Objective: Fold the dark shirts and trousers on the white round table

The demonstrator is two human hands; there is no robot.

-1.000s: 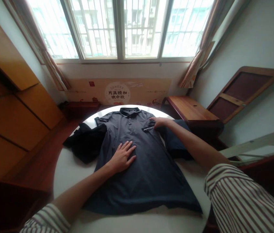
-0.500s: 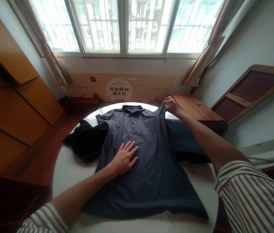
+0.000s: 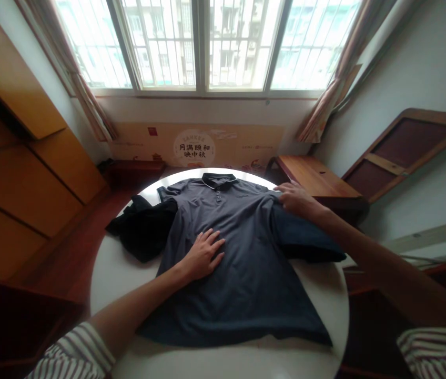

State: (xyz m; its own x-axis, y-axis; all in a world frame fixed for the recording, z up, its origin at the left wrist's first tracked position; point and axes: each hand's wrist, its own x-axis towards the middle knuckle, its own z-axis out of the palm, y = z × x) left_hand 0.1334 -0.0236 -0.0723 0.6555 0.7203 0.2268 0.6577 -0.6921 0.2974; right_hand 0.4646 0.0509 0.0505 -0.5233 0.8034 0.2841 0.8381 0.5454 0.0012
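Note:
A dark grey polo shirt (image 3: 242,273) lies spread front side up on a round white table (image 3: 107,295), its collar toward the window and its hem toward me. My left hand (image 3: 205,255) rests flat on the middle of the shirt, fingers spread. At the sleeve on the right, my right hand (image 3: 296,199) is closed on the shirt's fabric, and creases run from there across the chest. Beside that sleeve lies a folded dark blue garment (image 3: 305,234). A crumpled black garment (image 3: 146,229) touches the shirt's left side.
A wooden side table (image 3: 317,176) stands beyond the table at the right. Wooden cabinets (image 3: 18,173) line the left wall. A barred window (image 3: 203,47) with tied curtains is ahead, above a printed banner (image 3: 239,145). A framed panel (image 3: 408,152) leans on the right wall.
My right hand has moved right and toward me, drawing the sleeve lower and outward. Creases across the chest have deepened. My left hand stays in place.

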